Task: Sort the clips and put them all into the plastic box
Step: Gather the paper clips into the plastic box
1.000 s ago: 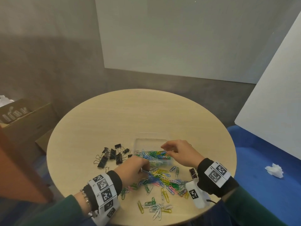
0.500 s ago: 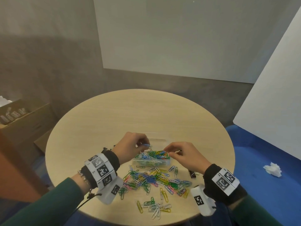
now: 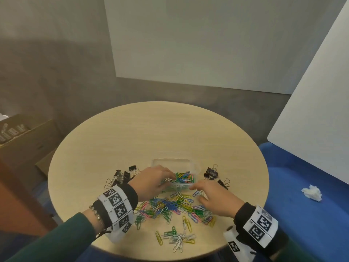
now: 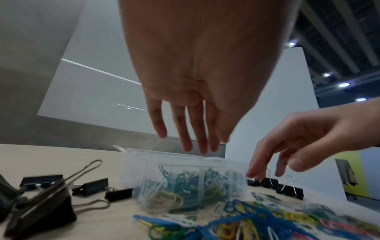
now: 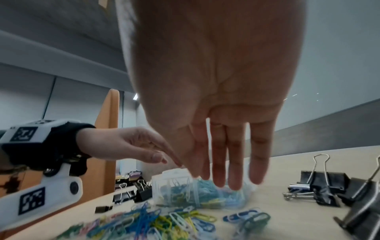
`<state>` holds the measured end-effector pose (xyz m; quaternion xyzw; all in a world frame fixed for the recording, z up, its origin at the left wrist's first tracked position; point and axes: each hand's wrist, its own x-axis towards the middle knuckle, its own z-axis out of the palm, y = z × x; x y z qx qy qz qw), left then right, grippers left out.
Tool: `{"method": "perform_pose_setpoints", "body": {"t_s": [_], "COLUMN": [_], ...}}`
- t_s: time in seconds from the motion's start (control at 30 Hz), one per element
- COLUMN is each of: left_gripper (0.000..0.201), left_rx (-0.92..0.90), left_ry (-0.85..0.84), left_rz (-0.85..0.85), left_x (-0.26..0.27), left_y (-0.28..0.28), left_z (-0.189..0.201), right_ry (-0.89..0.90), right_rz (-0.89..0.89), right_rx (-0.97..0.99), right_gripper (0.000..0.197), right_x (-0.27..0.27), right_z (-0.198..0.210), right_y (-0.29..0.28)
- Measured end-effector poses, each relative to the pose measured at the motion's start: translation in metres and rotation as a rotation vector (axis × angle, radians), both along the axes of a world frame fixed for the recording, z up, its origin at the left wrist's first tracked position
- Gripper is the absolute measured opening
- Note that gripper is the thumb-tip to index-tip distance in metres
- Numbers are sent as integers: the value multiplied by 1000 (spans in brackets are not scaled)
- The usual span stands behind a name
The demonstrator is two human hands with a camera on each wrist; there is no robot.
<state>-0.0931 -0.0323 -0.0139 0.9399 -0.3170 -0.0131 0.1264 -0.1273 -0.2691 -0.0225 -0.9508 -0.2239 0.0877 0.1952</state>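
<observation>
We have both hands down over the table (image 3: 151, 129), close together at the box (image 3: 172, 162). Our left hand (image 3: 151, 183) hangs over the box's left end with its fingers (image 4: 185, 129) straight and loosely spread, pointing down into it and holding nothing that we can see. Our right hand (image 3: 215, 199) sits just right of the left one, at the box's near right corner, fingers (image 5: 234, 162) straight and slack above the rim; we see nothing pinched there either. The clear box lies under our fingertips, partly filled with coloured paper clips. The loose clips (image 3: 170, 207) are heaped on the table just behind both hands, between our wrists, with a smaller scatter (image 3: 177, 239) nearer us still. Black binder clips (image 3: 120, 176) lie just left of the left hand, touching one another, and a second bunch (image 3: 214, 173) lies just beyond and right of the right hand, apart from the box
</observation>
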Motion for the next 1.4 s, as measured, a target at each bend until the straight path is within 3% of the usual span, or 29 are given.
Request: {"method": "perform_pose_setpoints", "body": {"t_s": [0.07,0.2,0.37,0.53,0.7,0.8,0.97,1.1,1.27,1.4], "left_gripper": [35,37,38,30,33,35,48,58,51,55], "left_rx": [86,237,195,88,259,247,211,206,65,111], "left_ry": [54,74,-45,-98,-2,25,66,152,174,114], "left_rz": [-27,99,120,23,44,80,118,38,-20,11], "left_x": [-3,-2,-11,-32,-45,-48,-51,-54,-55,-51], "left_y": [-4,-3,-8,-23,-15,-3,14,11,4,8], "left_z": [-3,1,12,16,-1,-7,-16,-25,-22,-19], "right_ry": [60,52,13,-45,-58,-28,-14,-15,-36,-94], "right_rz": [32,71,91,103,135,137,110,170,168,21], "right_rx": [-70,-113,-73,-191,-157,-123,-72,-153,-160,-104], "right_gripper": [44,43,45,59,29,28,49,68,45,37], "right_x": [-4,-7,-6,-5,-5,-5,-4,-7,-9,-5], "right_z": [-5,-9,-6,-16,-19,-17,-13,-18,-11,-3], "right_y": [4,10,20,42,47,39,25,32,34,23]}}
